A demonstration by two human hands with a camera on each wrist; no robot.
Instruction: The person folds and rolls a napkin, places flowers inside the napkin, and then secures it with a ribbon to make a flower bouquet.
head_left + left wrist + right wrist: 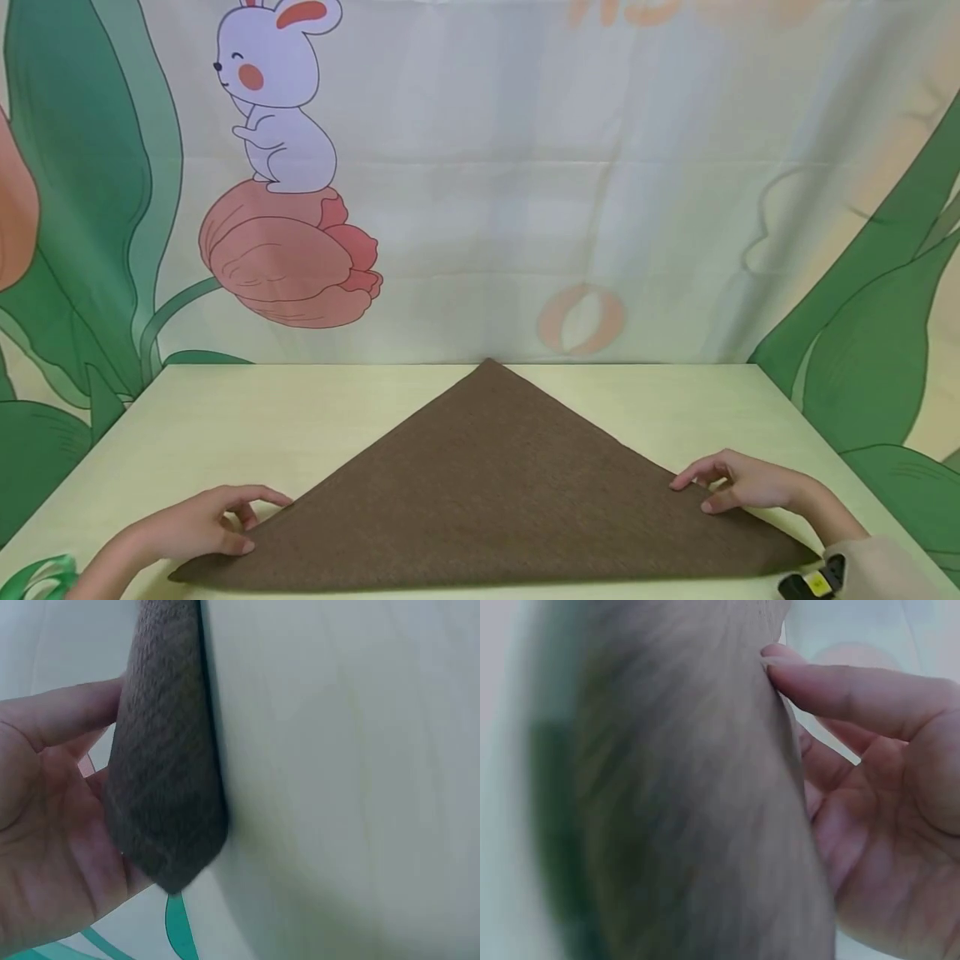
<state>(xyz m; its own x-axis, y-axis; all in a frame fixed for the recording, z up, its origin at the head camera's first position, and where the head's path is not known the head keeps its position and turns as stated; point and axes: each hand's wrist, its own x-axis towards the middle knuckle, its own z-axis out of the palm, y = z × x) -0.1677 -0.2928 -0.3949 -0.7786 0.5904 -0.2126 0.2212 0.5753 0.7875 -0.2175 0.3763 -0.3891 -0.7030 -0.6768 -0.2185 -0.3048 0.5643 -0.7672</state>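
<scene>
A brown cloth (487,500) lies as a wide triangle on the table, its peak at the far edge and its long side near me. At its left slope is my left hand (198,525), index finger along the edge and thumb on the cloth. On the right slope rests my right hand (757,483), thumb and index fingertip touching the cloth with a gap between them. The left wrist view shows a narrow corner of the cloth (169,765) beside the palm. In the right wrist view, the thumb meets the edge of the blurred cloth (705,787).
The pale yellow table (375,400) reaches back to a printed curtain (487,167) with a rabbit, a tulip and green leaves. A black strap with a yellow mark (813,582) is on the right wrist, and a green band (45,575) shows by the left wrist.
</scene>
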